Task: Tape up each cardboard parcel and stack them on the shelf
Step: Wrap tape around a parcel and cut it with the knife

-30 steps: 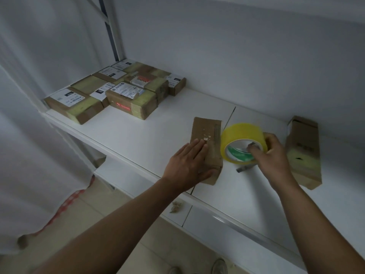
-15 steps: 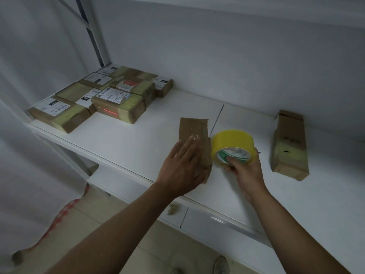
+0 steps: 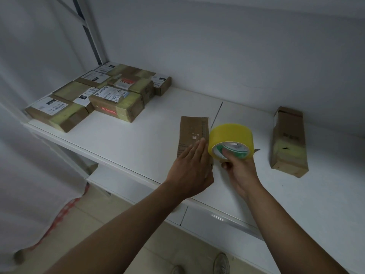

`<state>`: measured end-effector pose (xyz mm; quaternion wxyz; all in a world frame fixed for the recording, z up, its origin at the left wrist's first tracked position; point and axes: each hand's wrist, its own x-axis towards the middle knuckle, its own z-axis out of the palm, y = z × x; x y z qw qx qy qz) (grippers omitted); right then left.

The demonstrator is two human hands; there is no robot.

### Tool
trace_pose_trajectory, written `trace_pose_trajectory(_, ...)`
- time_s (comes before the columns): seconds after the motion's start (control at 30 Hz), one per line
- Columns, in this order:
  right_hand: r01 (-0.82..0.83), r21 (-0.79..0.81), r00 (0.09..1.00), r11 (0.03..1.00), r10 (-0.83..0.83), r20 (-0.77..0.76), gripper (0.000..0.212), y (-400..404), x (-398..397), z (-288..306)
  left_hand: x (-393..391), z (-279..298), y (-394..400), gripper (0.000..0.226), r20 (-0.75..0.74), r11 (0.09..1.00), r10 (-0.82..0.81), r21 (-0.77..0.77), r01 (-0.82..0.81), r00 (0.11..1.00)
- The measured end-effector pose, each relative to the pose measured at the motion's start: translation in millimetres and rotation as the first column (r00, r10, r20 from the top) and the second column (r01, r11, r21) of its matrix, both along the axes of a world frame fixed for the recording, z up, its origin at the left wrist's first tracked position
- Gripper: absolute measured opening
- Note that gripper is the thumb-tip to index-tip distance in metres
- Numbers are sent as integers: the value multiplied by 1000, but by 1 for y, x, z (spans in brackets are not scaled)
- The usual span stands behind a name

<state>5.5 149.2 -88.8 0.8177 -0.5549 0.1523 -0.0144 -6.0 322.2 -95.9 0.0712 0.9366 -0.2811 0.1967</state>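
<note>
Left hand point(image 3: 190, 171) lies flat with straight fingers pressed on the near end of a thin brown cardboard parcel point(image 3: 192, 133), which sits lengthwise on the white shelf point(image 3: 138, 139) near its middle. Right hand point(image 3: 240, 171) grips a roll of yellow tape point(image 3: 231, 140), fingers curled into the core and thumb below; the roll stands on edge, touching the parcel's right side.

Counting from the left: one cluster of taped, labelled parcels point(image 3: 116, 105) fills the shelf's far left corner, with about seven boxes visible, though overlap makes the exact number hard to tell. Then comes the one parcel under the left hand, then the one roll of tape, then one taller upright-lying box point(image 3: 289, 139) with a yellowish taped band, well apart to the right. Two hands, two bare forearms.

Against the picture of half a second ago, the roll has closed in on the parcel's right edge and sits a little further up its length, and the left hand's fingertips have slid slightly toward that same edge. A second ago the roll was held clear of the parcel, nearer the box on the right.

Around them: a grey wall behind, a metal upright point(image 3: 88, 32) at far left, white fabric point(image 3: 29, 155) hanging beside it, a lower shelf point(image 3: 217, 220) beneath, and shoe tips point(image 3: 222, 263) on the tiled floor.
</note>
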Motion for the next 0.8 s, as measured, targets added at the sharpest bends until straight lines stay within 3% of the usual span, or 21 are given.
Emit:
trace_pose_trajectory(0.23,-56,-229,998,972,61,12,46,-22,9,15,2,-1,4,66,17,1000,-26,16,26,1000)
trace_pose_trajectory(0.4,16,-375,1000,927,-17,1,43,-62,5,17,1,1,0,65,40,999,1,32,-2,999)
trace_pose_trajectory(0.53,-9,-378,1000,926,7,-6,36,-58,-2,16,1,1,2,69,24,1000,-21,23,20,999)
trace_pose_trajectory(0.63,-33,-384,999,923,32,-9,36,-51,-6,14,-1,7,6,84,-4,996,-28,-79,28,1000)
trace_pose_trajectory(0.8,-40,-350,999,936,38,-14,40,-39,-8,10,-6,17,13,108,-145,954,72,-279,-111,987)
